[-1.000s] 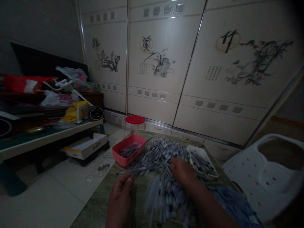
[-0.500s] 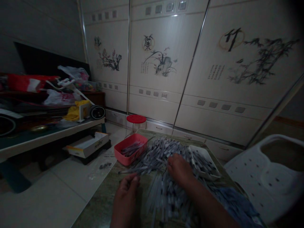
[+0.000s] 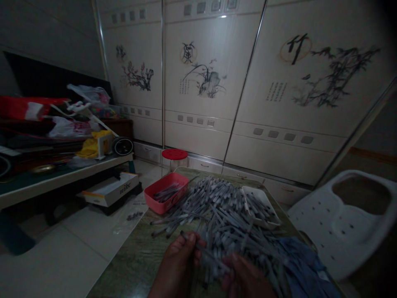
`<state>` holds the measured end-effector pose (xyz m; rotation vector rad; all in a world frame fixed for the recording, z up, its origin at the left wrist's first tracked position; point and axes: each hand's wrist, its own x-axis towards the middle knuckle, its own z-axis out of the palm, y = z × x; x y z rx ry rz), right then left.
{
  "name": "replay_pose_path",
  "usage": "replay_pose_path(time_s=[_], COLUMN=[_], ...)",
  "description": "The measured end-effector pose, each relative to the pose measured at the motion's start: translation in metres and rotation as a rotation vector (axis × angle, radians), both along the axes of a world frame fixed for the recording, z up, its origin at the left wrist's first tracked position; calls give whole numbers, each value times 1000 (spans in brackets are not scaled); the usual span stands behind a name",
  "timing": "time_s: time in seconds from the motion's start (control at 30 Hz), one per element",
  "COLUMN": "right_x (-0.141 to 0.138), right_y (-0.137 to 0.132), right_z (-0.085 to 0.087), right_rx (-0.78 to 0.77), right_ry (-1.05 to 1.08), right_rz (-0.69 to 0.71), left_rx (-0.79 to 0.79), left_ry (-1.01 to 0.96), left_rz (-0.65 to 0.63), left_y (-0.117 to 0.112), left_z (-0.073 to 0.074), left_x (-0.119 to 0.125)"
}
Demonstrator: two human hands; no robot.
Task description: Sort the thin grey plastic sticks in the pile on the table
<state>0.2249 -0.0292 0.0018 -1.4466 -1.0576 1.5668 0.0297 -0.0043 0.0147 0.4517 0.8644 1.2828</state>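
Between my two hands, at the front of the table, a slim pen with a dark end slants down to the right. My left hand pinches it near its upper left end, thumb on top. At its lower right end, my right hand has its fingers closed on the pen, slightly blurred. Behind and beneath the hands spreads a large heap of pens, clear-barrelled with dark ends. A pink plastic box with several pens inside stands left of the heap. On its right is a white tray holding more pens.
The green marbled table carries the heap; a blue cloth lies at its right edge. A white plastic chair stands to the right, a red stool behind. At left, a low bench is loaded with bags.
My right hand has drawn back from the heap toward me and now meets my left hand at the pen. My left hand has shifted right. The view has turned slightly right.
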Motion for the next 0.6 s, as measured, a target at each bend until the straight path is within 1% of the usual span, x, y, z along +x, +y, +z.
replay_pose_path(time_s=[0.1,0.2,0.27,0.4,0.43,0.53,0.6], right_x=[2,-2,-4,-4,-4,-8,-11], right_y=[-5,-7,-6,-6,-7,-9,-11], right_z=[-15,-22,-22,-17,-16,-17,-19], right_rx=[-2,-3,17,27,29,63,130], right_ry=[-15,-20,5,16,12,-7,-69], right_rz=[-75,-103,-97,-52,-52,-77,-92], left_rx=[-15,-5,14,37,36,29,10], left_ry=[2,-19,-30,-46,-38,9,28], left_rz=[3,-8,-36,-152,-154,-95,-61], left_y=[0,-2,-3,-4,-4,-3,-2], left_z=[5,7,6,4,3,3,1], left_x=[1,5,7,13,15,20,23])
